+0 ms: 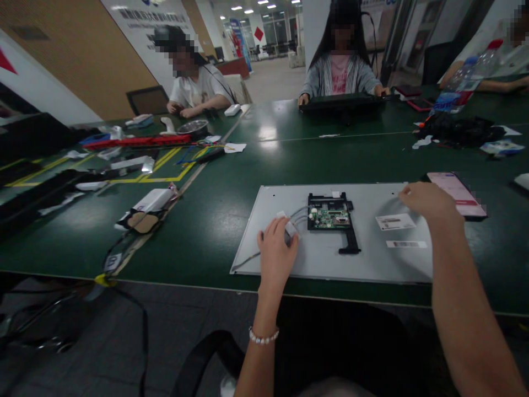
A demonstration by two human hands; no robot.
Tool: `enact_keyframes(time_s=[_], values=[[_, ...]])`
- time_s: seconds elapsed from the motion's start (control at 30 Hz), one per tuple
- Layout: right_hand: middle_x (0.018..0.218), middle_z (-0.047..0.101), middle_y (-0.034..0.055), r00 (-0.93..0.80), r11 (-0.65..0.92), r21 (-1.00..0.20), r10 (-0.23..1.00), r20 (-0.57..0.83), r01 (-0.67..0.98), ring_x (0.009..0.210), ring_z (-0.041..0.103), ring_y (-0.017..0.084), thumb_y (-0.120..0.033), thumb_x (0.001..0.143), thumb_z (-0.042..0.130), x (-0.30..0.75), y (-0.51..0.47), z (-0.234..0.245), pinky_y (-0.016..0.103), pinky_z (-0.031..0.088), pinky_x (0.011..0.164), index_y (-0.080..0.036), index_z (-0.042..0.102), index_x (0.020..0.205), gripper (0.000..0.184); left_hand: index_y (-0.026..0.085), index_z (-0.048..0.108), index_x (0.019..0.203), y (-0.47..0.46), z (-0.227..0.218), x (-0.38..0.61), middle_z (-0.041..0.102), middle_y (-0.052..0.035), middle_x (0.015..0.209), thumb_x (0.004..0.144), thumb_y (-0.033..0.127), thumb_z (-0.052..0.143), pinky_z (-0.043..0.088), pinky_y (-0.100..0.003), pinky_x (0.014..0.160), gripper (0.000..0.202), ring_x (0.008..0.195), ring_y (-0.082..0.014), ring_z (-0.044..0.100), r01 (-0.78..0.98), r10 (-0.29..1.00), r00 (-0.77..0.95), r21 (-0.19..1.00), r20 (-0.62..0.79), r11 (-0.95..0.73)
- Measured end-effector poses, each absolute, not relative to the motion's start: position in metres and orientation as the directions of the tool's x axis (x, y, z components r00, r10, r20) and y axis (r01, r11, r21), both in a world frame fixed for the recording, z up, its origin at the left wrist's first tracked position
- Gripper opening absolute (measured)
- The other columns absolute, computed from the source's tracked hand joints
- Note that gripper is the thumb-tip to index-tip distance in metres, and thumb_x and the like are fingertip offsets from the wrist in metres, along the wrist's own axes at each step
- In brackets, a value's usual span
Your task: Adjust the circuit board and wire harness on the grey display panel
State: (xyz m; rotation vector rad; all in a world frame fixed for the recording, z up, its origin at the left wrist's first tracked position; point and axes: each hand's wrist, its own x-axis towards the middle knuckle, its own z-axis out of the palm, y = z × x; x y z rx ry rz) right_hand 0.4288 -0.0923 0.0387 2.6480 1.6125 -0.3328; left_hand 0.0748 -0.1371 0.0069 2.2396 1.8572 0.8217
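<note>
A flat light-grey panel (243, 248) lies on the green table in front of me. On it sits a black plastic bracket (350, 240) with a green circuit board (330, 219), and grey cables (298, 212) run from the board towards my left hand. My left hand (278, 242) rests on the panel, fingers curled round a small pale block (290, 229). At the panel's far right corner, my right hand (430, 199) is closed with its fingertips pressed together; what they hold, if anything, is hidden. Two white labels, an upper one (395, 221) and a lower one (405, 244), are stuck near it.
Just beyond my right hand lies a phone (457, 194). To the left are a taped white bundle (151, 204) with a cable and a long red strip (140, 141). Across the table, a person holds a dark flat panel (345, 103); bottles (457, 88) stand at the right.
</note>
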Motion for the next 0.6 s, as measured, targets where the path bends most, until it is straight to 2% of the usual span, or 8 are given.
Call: enact_keyframes(time_s=[0.23,0.37,0.6], values=[[0.123,0.064,0.0218,0.507,-0.538,-0.060,0.822,-0.260,0.841,0.116,0.059,0.038,-0.044,0.093,0.033,0.436,-0.102,0.042,0.048,0.047,0.086,-0.018,0.063,0.123,0.050,0.019,0.060,0.117,-0.133,0.006,0.070,0.062,-0.0125,0.130,0.087,0.015,0.056,0.038,-0.051,0.110,0.030,0.131,-0.0276,0.050,0.771,0.863,0.068,0.523,0.501,-0.364],[0.125,0.062,0.0244,0.511,-0.540,-0.044,0.817,-0.267,0.841,0.116,0.058,0.039,-0.046,0.093,0.032,0.435,-0.104,0.043,0.049,0.046,0.084,-0.017,0.063,0.122,0.051,0.018,0.062,0.113,-0.135,0.010,0.071,0.063,-0.0112,0.125,0.090,0.016,0.053,0.040,-0.048,0.110,0.025,0.130,-0.0260,0.051,0.757,0.803,0.030,0.511,0.595,-0.407],[0.119,0.064,0.0249,0.489,-0.514,-0.053,0.840,-0.237,0.856,0.112,0.059,0.039,-0.047,0.094,0.032,0.429,-0.106,0.044,0.049,0.045,0.080,-0.016,0.063,0.123,0.052,0.020,0.064,0.108,-0.145,0.020,0.074,0.066,-0.0090,0.118,0.094,0.019,0.048,0.036,-0.050,0.111,0.021,0.127,-0.0235,0.054,0.775,0.708,-0.059,0.479,0.704,-0.412]])
